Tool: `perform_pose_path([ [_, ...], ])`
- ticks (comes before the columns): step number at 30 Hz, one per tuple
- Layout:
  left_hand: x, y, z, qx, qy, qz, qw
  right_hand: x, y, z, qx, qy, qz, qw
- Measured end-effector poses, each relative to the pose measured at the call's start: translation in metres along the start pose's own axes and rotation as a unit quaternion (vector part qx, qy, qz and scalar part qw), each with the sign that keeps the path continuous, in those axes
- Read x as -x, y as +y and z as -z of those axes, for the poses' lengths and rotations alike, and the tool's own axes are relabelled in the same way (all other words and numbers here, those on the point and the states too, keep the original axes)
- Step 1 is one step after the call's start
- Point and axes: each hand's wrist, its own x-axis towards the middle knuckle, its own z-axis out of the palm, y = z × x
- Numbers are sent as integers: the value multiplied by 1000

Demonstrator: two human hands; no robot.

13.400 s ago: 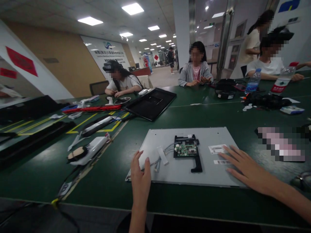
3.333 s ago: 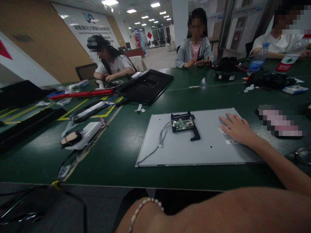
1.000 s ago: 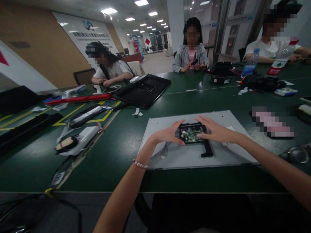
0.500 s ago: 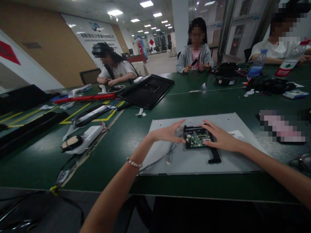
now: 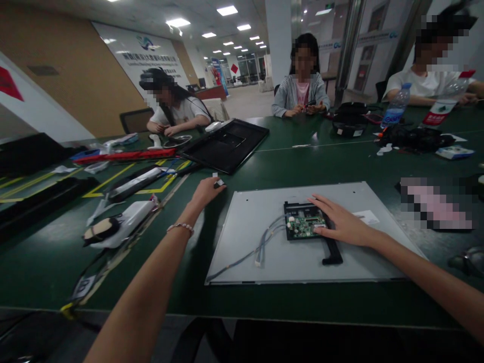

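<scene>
A green circuit board [image 5: 308,226] sits in a black plastic bracket [image 5: 333,252] on the back of a grey metal panel [image 5: 242,237]. My right hand [image 5: 342,222] rests over the bracket's right side, its fingers stretched toward the top bar and the thumb touching the board's edge. Beyond the panel's left corner, my left hand [image 5: 207,191] has its fingers closed at a small white scrap [image 5: 220,182] on the green table. A grey cable [image 5: 260,247] runs from the board's left side to the panel's lower left corner.
A large black frame [image 5: 230,146] lies beyond the panel. To the left are a white and beige device [image 5: 124,222] and long dark strips. A pink item [image 5: 434,201] lies right; bottles [image 5: 396,108] stand at the back. Three people sit around the table.
My left hand has left the board's left side and moved left and away to the white scraps, its fingers closing. My right hand stays at the bracket.
</scene>
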Motion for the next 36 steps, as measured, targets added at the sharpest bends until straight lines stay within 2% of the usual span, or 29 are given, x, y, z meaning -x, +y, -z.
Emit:
perform_pose_path([
  [8, 1, 26, 3, -43, -14, 51, 998, -1, 1, -1, -7, 3, 1, 1000],
  [12, 5, 31, 13, -46, -13, 64, 997, -1, 0, 0, -10, 7, -1, 1000],
  [15, 16, 41, 25, -42, -4, 62, 997, -1, 1, -1, -10, 8, 0, 1000],
  [21, 69, 85, 54, -24, 26, -24, 999, 1, 2, -2, -6, 9, 0, 1000],
  [24, 99, 114, 64, -25, 16, -75, 997, 2, 2, -2, -6, 7, 3, 1000],
  [27, 121, 140, 67, -56, -18, -116, 991, 2, 3, -1, -7, 6, 4, 1000],
  [30, 135, 158, 66, -99, -43, -121, 987, 3, 3, 0, -6, 2, -3, 1000],
  [36, 142, 172, 69, -138, -26, -146, 979, 3, 2, 3, -19, 2, -7, 1000],
])
